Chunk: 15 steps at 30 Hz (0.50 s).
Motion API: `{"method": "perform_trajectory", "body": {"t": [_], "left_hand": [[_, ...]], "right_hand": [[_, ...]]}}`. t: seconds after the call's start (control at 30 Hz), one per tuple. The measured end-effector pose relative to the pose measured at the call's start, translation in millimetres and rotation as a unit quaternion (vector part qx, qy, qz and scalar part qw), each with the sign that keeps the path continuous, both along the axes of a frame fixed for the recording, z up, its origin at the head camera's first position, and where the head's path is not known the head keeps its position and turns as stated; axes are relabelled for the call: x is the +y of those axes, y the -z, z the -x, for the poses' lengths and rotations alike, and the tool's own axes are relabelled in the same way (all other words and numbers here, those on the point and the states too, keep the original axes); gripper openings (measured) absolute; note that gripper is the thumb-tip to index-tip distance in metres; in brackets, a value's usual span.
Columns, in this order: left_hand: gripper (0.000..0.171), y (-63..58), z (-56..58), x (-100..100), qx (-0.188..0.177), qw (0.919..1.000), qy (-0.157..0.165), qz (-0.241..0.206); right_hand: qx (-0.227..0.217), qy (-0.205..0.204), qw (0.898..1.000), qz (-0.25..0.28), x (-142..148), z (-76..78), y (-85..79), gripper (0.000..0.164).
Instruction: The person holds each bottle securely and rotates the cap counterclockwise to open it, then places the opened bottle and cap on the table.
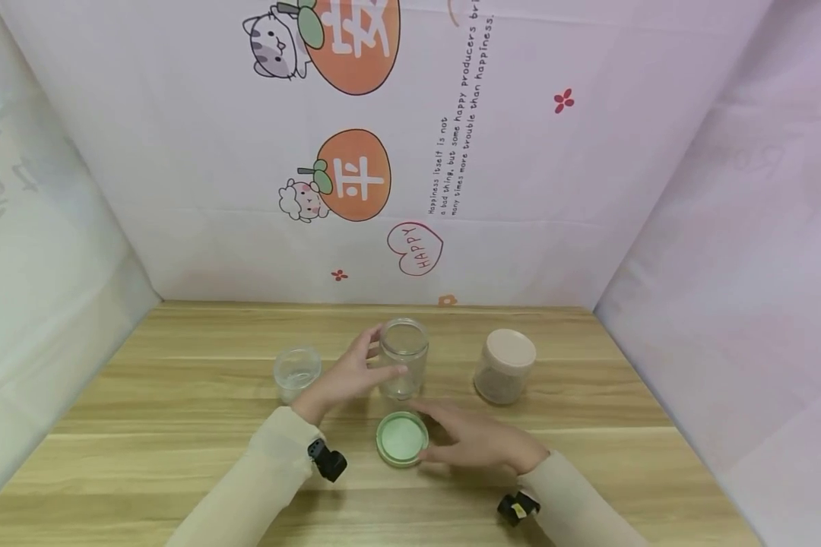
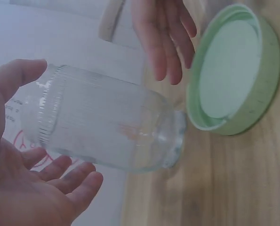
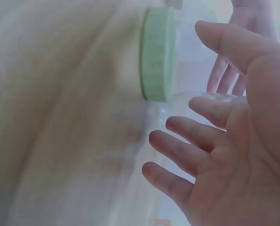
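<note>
Green lid (image 1: 402, 438) nr spread-fingered R hand (image 1: 477, 437), contact unclear

The cream-sleeved left arm (image 1: 246, 480) and right arm (image 1: 580, 501) reach forward from the lower edge of the head view, slanting toward each other. The left hand (image 1: 347, 372) is farther forward than the right hand (image 1: 479, 439). The left thumb (image 2: 26, 75) stands well apart from the loosely bent left fingers (image 2: 74, 186); the right palm (image 3: 262, 160) shows, its fingers (image 3: 182, 149) spread with gaps between them
</note>
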<state>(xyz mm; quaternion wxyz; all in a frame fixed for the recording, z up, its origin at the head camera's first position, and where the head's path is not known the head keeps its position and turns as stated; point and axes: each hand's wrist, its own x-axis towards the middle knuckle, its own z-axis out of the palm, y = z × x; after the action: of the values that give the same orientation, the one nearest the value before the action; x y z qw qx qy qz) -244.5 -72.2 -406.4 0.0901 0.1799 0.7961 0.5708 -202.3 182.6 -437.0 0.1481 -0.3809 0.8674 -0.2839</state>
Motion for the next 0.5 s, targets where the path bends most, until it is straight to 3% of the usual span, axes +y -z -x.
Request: {"method": "perform_trajectory", "body": {"t": [0.23,0.5], "left_hand": [[0.083,-16.3,-1.3,-6,0.071,0.9964,0.026,0.039],[0.054,-27.5,-5.0,-5,0.193,0.9791,0.009,0.063]], "right_hand": [[0.011,0.016,1.000,0.008,14,-0.1,-26.0,0.060],[0.085,0.044,0.994,0.046,30,1.3,-49.7,0.045]]}}
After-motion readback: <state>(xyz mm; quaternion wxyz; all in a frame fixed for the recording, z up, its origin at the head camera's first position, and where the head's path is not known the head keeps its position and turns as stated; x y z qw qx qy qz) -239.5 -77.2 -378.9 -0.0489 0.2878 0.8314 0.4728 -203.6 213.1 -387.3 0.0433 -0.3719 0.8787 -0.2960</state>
